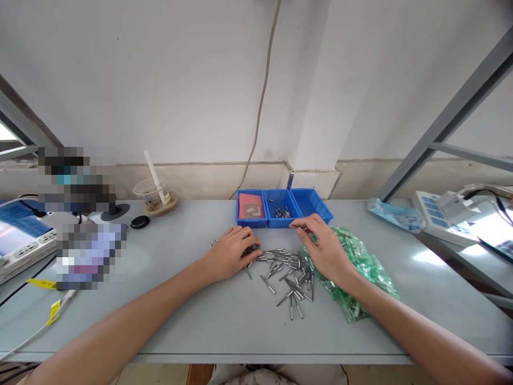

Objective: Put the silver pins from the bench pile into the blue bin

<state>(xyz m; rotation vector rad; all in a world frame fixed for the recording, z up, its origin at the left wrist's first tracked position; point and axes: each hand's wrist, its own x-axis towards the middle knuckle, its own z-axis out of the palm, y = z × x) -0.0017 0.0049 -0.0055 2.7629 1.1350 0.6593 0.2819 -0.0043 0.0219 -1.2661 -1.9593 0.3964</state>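
Many loose metal blind rivets [294, 289] lie scattered on the grey table between my hands. My left hand [230, 251] is curled at the left side of the pile, with several rivets [250, 249] under and between its fingers. Just in front of the blue bins, my right hand [323, 248] pinches a thin piece that looks like a rivet, mostly hidden by the fingers. A middle blue bin [276, 220] has some rivets in it. The left blue bin [251, 223] holds a pink piece, and the right blue bin [309, 203] stands beside them.
Green plastic bags [371, 267] of small parts lie beneath and beside my right forearm. A blue plastic packet [395, 215] and a white power strip [435, 219] are farther right. At left stand a plastic cup [150, 192], a black round object [140, 222] and cables.
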